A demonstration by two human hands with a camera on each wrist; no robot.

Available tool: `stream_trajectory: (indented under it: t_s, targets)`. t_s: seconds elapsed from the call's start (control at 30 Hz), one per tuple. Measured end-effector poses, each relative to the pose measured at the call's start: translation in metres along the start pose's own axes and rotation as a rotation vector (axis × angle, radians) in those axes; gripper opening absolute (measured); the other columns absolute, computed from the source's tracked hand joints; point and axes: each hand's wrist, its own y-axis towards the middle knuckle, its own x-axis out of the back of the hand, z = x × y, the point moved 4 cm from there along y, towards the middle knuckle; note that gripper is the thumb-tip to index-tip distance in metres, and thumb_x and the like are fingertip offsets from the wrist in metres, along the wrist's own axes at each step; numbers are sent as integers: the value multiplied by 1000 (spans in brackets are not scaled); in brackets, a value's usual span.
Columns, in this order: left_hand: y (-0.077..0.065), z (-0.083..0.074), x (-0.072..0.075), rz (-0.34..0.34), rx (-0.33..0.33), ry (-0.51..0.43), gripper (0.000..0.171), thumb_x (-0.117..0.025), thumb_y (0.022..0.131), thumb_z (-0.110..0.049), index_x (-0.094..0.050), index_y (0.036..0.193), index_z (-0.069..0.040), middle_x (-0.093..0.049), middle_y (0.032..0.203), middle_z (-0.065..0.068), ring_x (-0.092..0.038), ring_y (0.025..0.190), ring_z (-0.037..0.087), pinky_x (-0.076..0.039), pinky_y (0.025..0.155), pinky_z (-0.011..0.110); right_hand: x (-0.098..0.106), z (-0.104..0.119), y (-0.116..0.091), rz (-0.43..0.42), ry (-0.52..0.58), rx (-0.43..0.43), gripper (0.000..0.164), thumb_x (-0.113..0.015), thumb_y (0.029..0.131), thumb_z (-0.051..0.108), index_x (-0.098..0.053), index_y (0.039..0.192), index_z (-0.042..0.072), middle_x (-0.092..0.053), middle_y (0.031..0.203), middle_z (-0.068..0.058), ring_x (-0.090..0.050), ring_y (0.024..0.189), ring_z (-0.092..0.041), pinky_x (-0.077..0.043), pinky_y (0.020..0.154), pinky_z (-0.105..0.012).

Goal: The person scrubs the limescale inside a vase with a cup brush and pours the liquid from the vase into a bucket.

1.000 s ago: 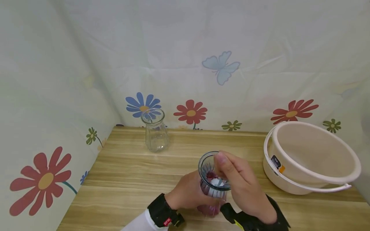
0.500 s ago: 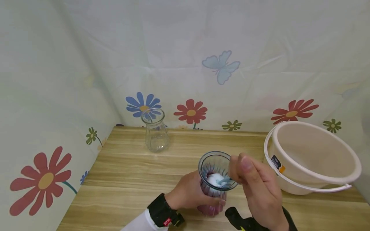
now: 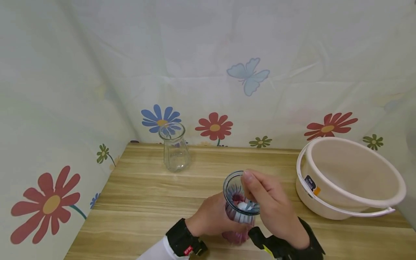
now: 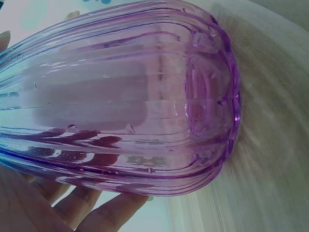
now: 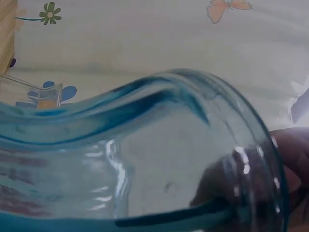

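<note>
A ribbed glass vase point(image 3: 240, 216), blue at the rim and purple towards the base, stands slightly tilted on the table in the head view. My left hand point(image 3: 214, 213) wraps round its body, and its fingers point(image 4: 111, 212) show along the glass in the left wrist view. Curled over the vase's mouth, my right hand point(image 3: 273, 206) grips something mostly hidden by the fingers. A white and light-blue object point(image 3: 245, 206) shows inside the vase below that hand; its kind is unclear. The blue rim point(image 5: 188, 82) fills much of the right wrist view.
A clear glass vase point(image 3: 177, 155) stands on the wooden table point(image 3: 136, 202) at the back left. On the right is a pale pink bucket point(image 3: 354, 177) with its handle down. A flower-printed curtain point(image 3: 201, 54) rises behind the table.
My right hand moved right and towards me to the vase's near-right rim, then came back left over its mouth. The left hand and the vase have stayed in place.
</note>
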Motion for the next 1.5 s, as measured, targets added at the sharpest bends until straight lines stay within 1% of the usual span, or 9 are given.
stream_trajectory:
  t_s: [0.13, 0.3, 0.53, 0.7, 0.8, 1.0, 1.17, 1.37, 1.5]
  targets:
    - [0, -3, 0, -1, -35, 26, 70, -81, 77, -58, -46, 135, -37, -65, 115, -17, -62, 98, 1, -54, 88, 21, -3, -5, 2, 57, -33, -79, 35, -37, 111, 4, -48, 78, 5, -38, 67, -5, -39, 58, -19, -34, 52, -34]
    - [0, -3, 1, -24, -44, 58, 71, -81, 77, -60, -48, 134, -35, -66, 114, -17, -63, 96, -1, -54, 86, 20, -4, -8, 3, 111, -89, -167, 35, -38, 113, 12, -52, 80, 8, -40, 68, -1, -42, 60, -18, -39, 54, -32]
    - [0, -2, 1, -20, -66, 37, 70, -80, 79, -61, -45, 135, -37, -66, 114, -17, -64, 97, 0, -55, 88, 21, -4, -8, 3, 142, -143, -185, 33, -40, 113, 14, -57, 84, 14, -45, 70, 1, -49, 64, -19, -45, 59, -30]
    - [0, -2, 0, -12, -69, 35, 70, -81, 79, -60, -46, 136, -37, -67, 115, -17, -64, 97, 0, -54, 89, 21, -4, -8, 2, 146, -103, -184, 34, -39, 113, 13, -54, 82, 12, -44, 70, -1, -48, 64, -23, -43, 58, -31]
    - [-1, -1, 0, -10, -58, 21, 71, -82, 78, -58, -46, 136, -38, -67, 114, -17, -64, 97, 0, -54, 89, 22, -3, -7, 1, 140, -49, -156, 35, -37, 112, 9, -52, 81, 10, -41, 69, -3, -44, 62, -23, -39, 55, -32]
    - [0, 0, 0, 7, -23, -15, 73, -84, 78, -55, -43, 137, -42, -65, 120, -18, -62, 104, 1, -53, 93, 24, 2, -4, -3, 102, 60, -12, 35, -30, 109, -4, -45, 79, 5, -35, 67, -7, -36, 56, -22, -31, 49, -34]
    - [0, 2, 0, 7, 34, -24, 76, -86, 77, -52, -42, 138, -43, -64, 122, -18, -61, 106, 0, -54, 91, 23, 8, 3, -4, 91, 230, 97, 37, -19, 107, -11, -37, 77, 4, -29, 67, -5, -31, 56, -19, -26, 50, -32]
    - [-1, 1, 0, 3, 40, -14, 76, -87, 77, -55, -42, 136, -43, -63, 122, -19, -61, 107, 0, -53, 95, 25, 15, 10, -4, 44, 427, 279, 39, -10, 104, -13, -30, 74, 3, -24, 67, -4, -27, 56, -16, -23, 51, -30]
    - [-2, -1, 1, -4, 45, -4, 75, -87, 76, -56, -43, 135, -42, -63, 121, -19, -61, 106, 0, -53, 95, 26, 17, 12, -2, 26, 482, 332, 40, -8, 104, -12, -29, 73, 2, -23, 65, -3, -26, 55, -14, -23, 51, -27]
